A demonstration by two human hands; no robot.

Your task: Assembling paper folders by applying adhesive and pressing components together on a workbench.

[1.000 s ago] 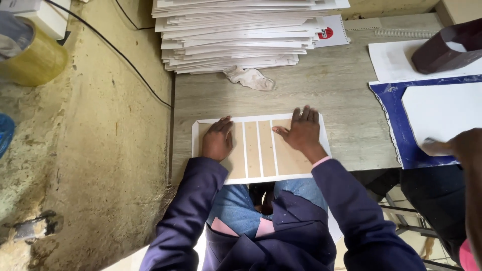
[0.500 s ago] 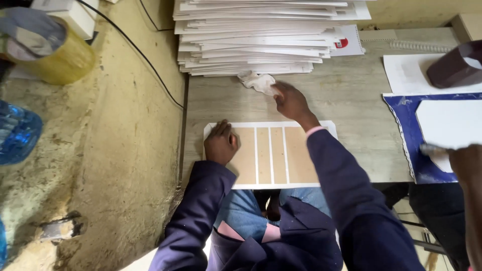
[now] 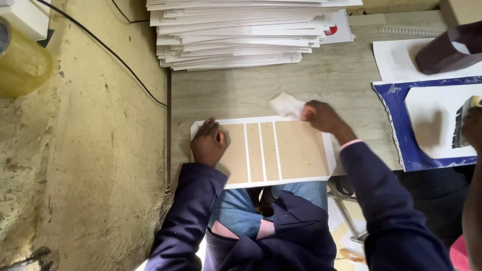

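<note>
Grip of right hand (image 3: 321, 116) now closed on white rag (image 3: 287, 104), fetched from beside paper stack (image 3: 241, 35); left hand (image 3: 208, 143) kept flat, pinning board (image 3: 271, 153) on bench (image 3: 241, 90)

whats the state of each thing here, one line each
left hand: flat, pressing down on the sheet's left end
right hand: shut on the white cloth at the sheet's top right corner
white cloth: crumpled, held
white sheet with tan panels: flat on the table, overhanging the near edge
stack of white sheets: piled, edges uneven
co-worker's brush: held over a white sheet on blue backing
</note>
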